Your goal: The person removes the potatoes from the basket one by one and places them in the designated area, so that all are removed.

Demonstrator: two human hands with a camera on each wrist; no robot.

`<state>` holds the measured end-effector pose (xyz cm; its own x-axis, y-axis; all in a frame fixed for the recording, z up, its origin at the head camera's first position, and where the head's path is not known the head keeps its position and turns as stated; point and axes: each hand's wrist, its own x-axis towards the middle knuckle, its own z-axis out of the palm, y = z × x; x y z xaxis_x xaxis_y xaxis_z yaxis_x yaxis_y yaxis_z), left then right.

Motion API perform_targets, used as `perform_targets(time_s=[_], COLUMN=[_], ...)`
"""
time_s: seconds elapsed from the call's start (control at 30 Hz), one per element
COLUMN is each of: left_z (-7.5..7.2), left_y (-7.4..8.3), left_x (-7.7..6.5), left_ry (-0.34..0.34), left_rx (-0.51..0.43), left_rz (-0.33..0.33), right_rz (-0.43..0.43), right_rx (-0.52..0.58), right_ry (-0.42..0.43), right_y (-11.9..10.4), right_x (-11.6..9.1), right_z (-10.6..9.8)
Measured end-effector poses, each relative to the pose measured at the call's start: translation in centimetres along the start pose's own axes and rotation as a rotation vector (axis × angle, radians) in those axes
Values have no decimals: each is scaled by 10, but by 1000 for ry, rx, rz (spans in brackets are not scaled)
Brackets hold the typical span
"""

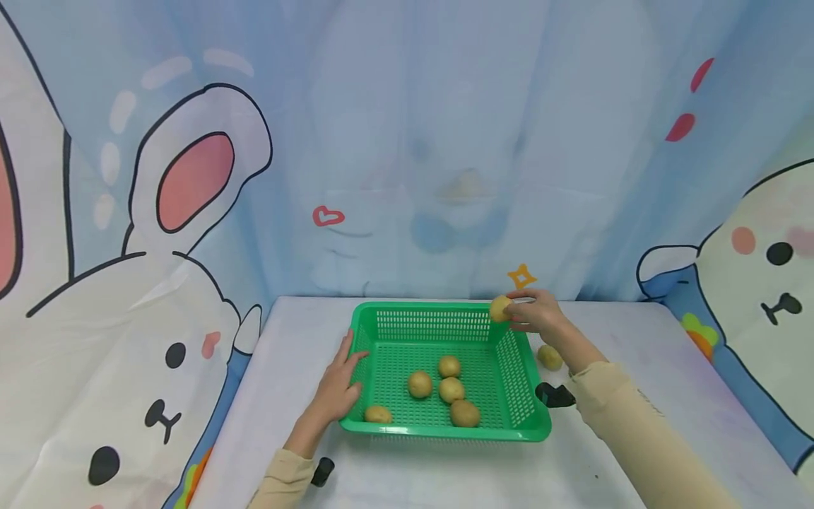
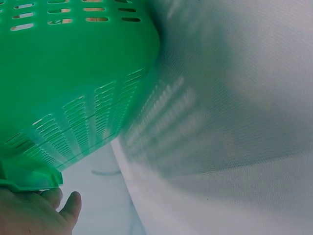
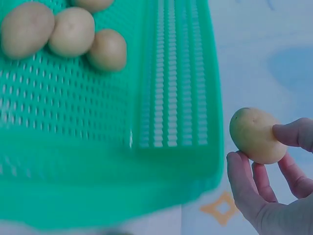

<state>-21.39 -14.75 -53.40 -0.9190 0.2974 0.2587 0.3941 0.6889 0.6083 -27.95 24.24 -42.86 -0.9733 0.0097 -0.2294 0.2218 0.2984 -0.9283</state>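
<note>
A green plastic basket (image 1: 445, 430) with slotted walls stands on the table, with several potatoes (image 1: 420, 384) lying on its floor. My right hand (image 1: 536, 311) pinches a potato (image 3: 257, 135) between thumb and fingers, at the basket's far right corner. In the right wrist view that potato is beside the rim, held from below and from the side. My left hand (image 1: 337, 389) rests on the basket's left rim with its fingers spread. The left wrist view has the basket's outer wall (image 2: 73, 63) and part of that hand (image 2: 39, 210) at the rim.
One more potato (image 1: 550, 358) lies on the white tabletop (image 1: 458, 474), right of the basket under the right forearm. A black strap (image 1: 555, 395) is by the right wrist, another by the left. A cartoon-printed curtain (image 1: 407, 141) hangs behind the table.
</note>
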Motion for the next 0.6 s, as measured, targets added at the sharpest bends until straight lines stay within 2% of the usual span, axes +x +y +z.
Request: perform_targets(time_s=[0.23,0.6], left_z=[0,-5], left_y=[1,4], left_x=[-1,-1], left_ry=[9,10], left_rx=[-5,-14], left_rz=[9,14], right_rz=[28,239], right_rx=[-19,35], right_ry=[50,164], right_y=[14,69], right_x=[-6,-18], right_z=[-44,-105])
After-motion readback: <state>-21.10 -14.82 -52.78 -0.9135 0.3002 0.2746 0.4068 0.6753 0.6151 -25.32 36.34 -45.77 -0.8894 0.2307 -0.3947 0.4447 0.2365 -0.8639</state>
